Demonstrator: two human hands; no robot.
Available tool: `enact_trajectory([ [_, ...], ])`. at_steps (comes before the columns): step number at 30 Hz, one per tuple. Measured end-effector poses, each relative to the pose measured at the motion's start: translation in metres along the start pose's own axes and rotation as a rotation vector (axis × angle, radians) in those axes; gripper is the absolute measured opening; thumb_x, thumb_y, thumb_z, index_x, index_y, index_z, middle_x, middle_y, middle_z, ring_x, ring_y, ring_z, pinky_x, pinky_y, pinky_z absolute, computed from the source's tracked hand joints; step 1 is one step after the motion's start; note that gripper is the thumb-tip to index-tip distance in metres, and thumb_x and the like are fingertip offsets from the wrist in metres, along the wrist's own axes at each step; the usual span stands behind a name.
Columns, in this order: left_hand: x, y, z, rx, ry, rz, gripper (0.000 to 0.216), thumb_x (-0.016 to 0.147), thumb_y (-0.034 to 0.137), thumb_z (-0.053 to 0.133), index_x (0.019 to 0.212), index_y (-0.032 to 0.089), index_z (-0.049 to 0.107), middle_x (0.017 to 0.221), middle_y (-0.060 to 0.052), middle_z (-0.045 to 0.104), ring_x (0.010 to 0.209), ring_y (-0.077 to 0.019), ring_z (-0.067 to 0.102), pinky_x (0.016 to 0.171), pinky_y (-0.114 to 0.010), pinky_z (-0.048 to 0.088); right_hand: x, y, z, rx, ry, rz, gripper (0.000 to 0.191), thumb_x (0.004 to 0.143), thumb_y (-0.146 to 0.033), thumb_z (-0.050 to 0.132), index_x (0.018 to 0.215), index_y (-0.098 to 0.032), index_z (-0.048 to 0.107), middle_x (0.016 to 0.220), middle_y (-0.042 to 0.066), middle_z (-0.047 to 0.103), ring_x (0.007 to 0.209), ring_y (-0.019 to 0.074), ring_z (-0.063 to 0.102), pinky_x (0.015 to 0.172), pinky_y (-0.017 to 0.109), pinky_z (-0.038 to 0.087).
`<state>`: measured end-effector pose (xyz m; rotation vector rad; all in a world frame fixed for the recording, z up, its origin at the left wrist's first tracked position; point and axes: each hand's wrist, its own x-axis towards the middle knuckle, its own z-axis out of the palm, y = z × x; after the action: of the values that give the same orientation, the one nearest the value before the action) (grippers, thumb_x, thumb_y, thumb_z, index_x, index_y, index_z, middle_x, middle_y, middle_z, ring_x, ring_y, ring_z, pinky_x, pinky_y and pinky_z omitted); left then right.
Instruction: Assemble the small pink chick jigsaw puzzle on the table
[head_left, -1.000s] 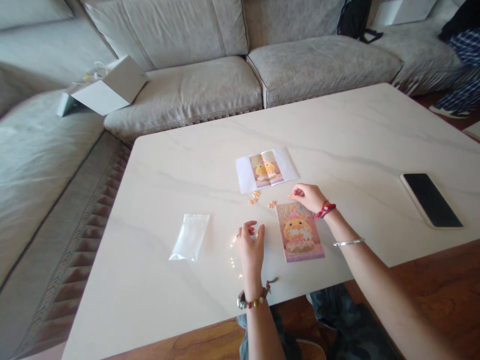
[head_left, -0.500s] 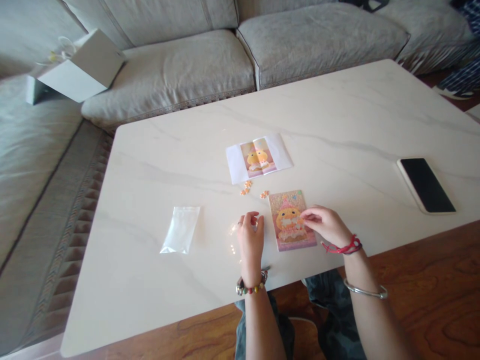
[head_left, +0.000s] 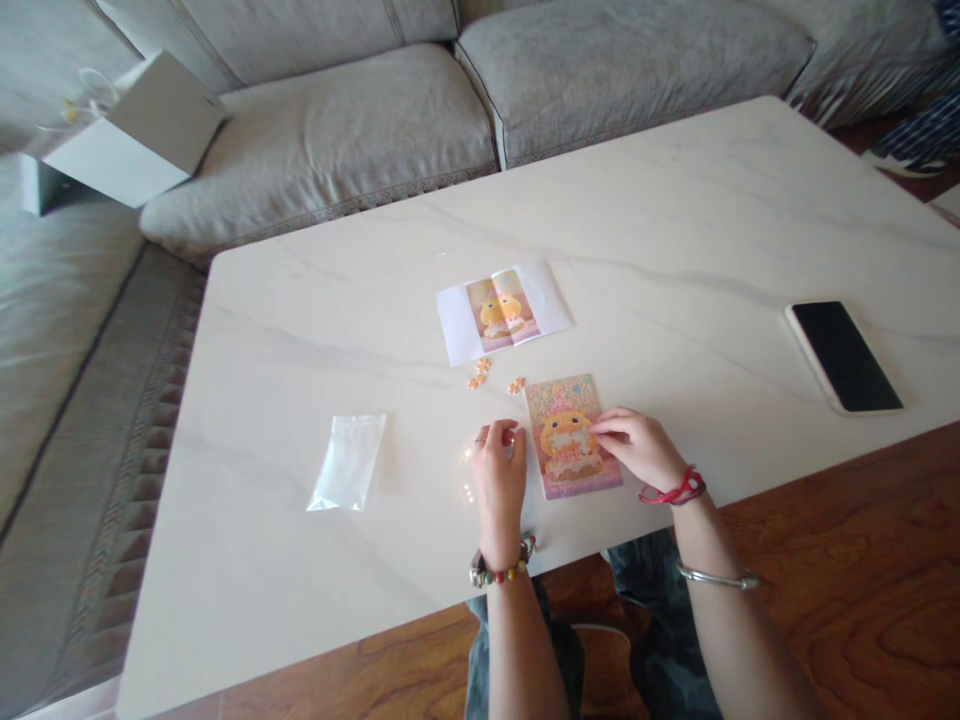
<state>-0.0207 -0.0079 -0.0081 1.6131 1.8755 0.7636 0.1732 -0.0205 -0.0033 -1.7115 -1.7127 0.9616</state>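
A small jigsaw puzzle [head_left: 559, 480] with a yellow cartoon animal and a cake lies on the table, whitish gaps showing in its middle. Over its right edge my right hand [head_left: 636, 445] reaches in, thumb and fingertips pinched together at the picture; whatever is between them is too small to make out. Just left of the puzzle, my left hand [head_left: 499, 480] rests with curled fingers, something small and unclear at the fingertips. Shiny clear plastic [head_left: 469, 485] shows beside that hand, partly hidden by it. Loose orange-and-white puzzle pieces [head_left: 478, 374] lie beyond, with another piece [head_left: 516, 385] near the puzzle's corner.
A creased paper sheet [head_left: 457, 320] printed with the same picture lies farther back on the white marbled table [head_left: 285, 350]. To the left is a clear plastic bag [head_left: 349, 465], to the right a phone [head_left: 847, 358]. A grey sofa [head_left: 360, 120] holding a white box [head_left: 142, 130] stands behind.
The whole view has shifted slightly, so the table items sit a little farther left. Both hands keep nearly the same places by the puzzle, the right still pinching over it.
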Motion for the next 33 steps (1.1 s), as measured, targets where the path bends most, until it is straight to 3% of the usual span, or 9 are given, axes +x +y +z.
enact_trajectory([
  [17, -0.001, 0.001, -0.003, -0.004, -0.008, 0.006, 0.014, 0.075, 0.025, 0.046, 0.081, 0.019, 0.057, 0.073, -0.002, 0.054, 0.068, -0.0123, 0.052, 0.066, -0.027, 0.043, 0.002, -0.005, 0.01, 0.179, 0.095, 0.054, 0.015, 0.072, -0.02, 0.052, 0.083, -0.018, 0.063, 0.082, 0.004, 0.067, 0.075, 0.0149, 0.062, 0.073, 0.027, 0.049],
  [33, 0.0, -0.003, -0.001, 0.011, -0.015, 0.036, 0.012, 0.072, 0.018, 0.049, 0.081, 0.018, 0.056, 0.075, -0.002, 0.054, 0.069, -0.0121, 0.051, 0.067, -0.027, 0.043, 0.007, -0.007, 0.02, 0.166, 0.155, 0.047, 0.013, 0.072, -0.021, 0.051, 0.079, -0.019, 0.063, 0.08, 0.004, 0.068, 0.073, 0.0157, 0.063, 0.07, 0.028, 0.05],
])
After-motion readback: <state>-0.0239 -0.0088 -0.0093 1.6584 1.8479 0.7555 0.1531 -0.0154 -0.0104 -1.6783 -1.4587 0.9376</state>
